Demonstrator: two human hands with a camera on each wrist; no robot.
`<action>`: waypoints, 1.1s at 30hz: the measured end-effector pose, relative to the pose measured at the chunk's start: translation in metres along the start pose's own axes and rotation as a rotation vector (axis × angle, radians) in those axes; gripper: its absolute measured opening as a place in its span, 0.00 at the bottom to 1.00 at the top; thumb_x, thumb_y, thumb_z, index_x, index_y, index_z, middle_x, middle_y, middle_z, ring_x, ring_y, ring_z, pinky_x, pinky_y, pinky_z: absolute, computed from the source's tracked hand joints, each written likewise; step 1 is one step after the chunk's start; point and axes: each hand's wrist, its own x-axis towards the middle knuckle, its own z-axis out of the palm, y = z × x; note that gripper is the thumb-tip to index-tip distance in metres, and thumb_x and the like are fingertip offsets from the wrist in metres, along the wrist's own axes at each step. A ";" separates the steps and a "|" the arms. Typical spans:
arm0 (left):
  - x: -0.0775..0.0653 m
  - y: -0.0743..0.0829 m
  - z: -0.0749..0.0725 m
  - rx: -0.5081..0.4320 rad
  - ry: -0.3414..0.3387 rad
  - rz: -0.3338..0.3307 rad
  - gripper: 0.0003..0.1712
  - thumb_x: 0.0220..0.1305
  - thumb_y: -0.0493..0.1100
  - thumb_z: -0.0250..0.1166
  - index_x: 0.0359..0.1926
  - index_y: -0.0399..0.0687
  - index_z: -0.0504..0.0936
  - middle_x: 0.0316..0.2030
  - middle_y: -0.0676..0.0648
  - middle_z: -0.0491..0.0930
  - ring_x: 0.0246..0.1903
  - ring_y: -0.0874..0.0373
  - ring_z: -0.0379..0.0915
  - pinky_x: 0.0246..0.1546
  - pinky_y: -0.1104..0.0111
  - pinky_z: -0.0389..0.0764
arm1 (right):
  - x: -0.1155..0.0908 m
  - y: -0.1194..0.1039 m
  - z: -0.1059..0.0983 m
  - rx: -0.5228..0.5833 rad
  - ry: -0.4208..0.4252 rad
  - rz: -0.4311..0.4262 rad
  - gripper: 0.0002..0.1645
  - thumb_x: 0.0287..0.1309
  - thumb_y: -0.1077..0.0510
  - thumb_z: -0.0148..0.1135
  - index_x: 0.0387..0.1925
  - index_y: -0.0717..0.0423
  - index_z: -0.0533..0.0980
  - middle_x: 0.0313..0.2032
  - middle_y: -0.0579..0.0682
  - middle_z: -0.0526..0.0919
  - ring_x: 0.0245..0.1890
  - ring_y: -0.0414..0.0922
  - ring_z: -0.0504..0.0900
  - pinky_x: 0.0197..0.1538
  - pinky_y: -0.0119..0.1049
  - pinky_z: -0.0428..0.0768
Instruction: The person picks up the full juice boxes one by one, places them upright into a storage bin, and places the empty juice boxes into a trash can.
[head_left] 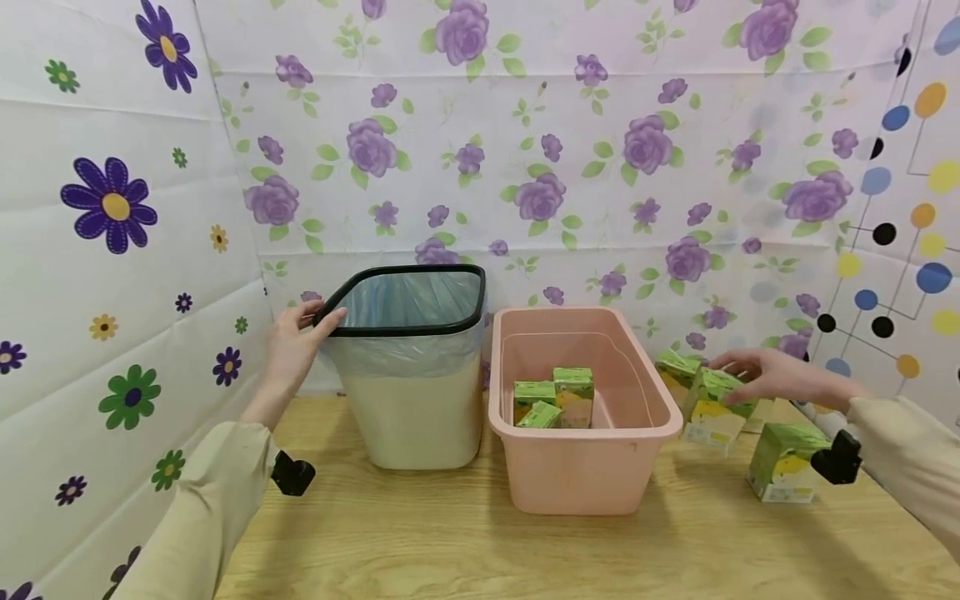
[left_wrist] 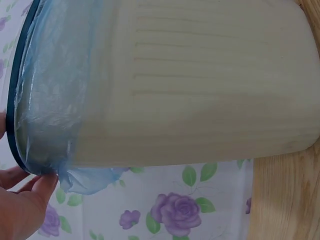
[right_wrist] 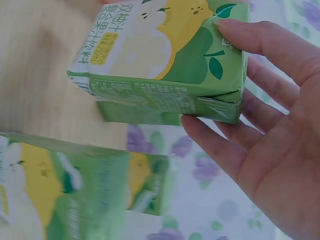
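Observation:
My left hand (head_left: pixel 296 342) grips the black rim (head_left: pixel 405 331) of a cream trash bin (head_left: pixel 412 400) lined with a thin bluish bag (left_wrist: pixel 55 90). In the left wrist view, fingers (left_wrist: pixel 45 185) of that hand pinch the rim's corner, where the bag bunches. On the right, my right hand (head_left: pixel 780 377) holds a green and yellow juice carton (head_left: pixel 712 408) by its upper end. The right wrist view shows this juice carton (right_wrist: pixel 165 50) between thumb and fingers, its printed front visible. More juice cartons (right_wrist: pixel 85 185) stand around it.
A pink tub (head_left: pixel 577 475) stands between the bin and my right hand, with several juice cartons (head_left: pixel 574 398) inside. One carton (head_left: pixel 783 467) stands at the right on the wooden table (head_left: pixel 420 533). A flowered cloth wall (head_left: pixel 465 167) rises behind.

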 end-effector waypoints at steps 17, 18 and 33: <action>-0.007 -0.011 -0.004 -0.046 -0.002 0.038 0.36 0.59 0.55 0.61 0.59 0.33 0.67 0.57 0.35 0.63 0.53 0.42 0.64 0.50 0.51 0.64 | 0.009 -0.073 -0.060 -0.016 0.263 -0.015 0.35 0.57 0.54 0.61 0.63 0.59 0.60 0.57 0.66 0.62 0.55 0.61 0.63 0.47 0.58 0.66; -0.008 -0.011 -0.005 -0.047 -0.009 0.037 0.36 0.59 0.55 0.61 0.59 0.33 0.66 0.58 0.35 0.62 0.53 0.42 0.64 0.50 0.51 0.64 | 0.011 -0.079 -0.062 -0.013 0.269 -0.023 0.35 0.57 0.54 0.61 0.62 0.59 0.60 0.58 0.66 0.62 0.55 0.61 0.62 0.47 0.59 0.65; -0.009 -0.012 -0.008 -0.091 -0.053 0.013 0.36 0.60 0.55 0.59 0.62 0.35 0.64 0.61 0.36 0.59 0.52 0.42 0.64 0.48 0.51 0.66 | 0.059 -0.171 -0.069 0.043 0.236 -0.083 0.41 0.52 0.44 0.63 0.65 0.51 0.59 0.61 0.57 0.61 0.60 0.54 0.58 0.52 0.56 0.63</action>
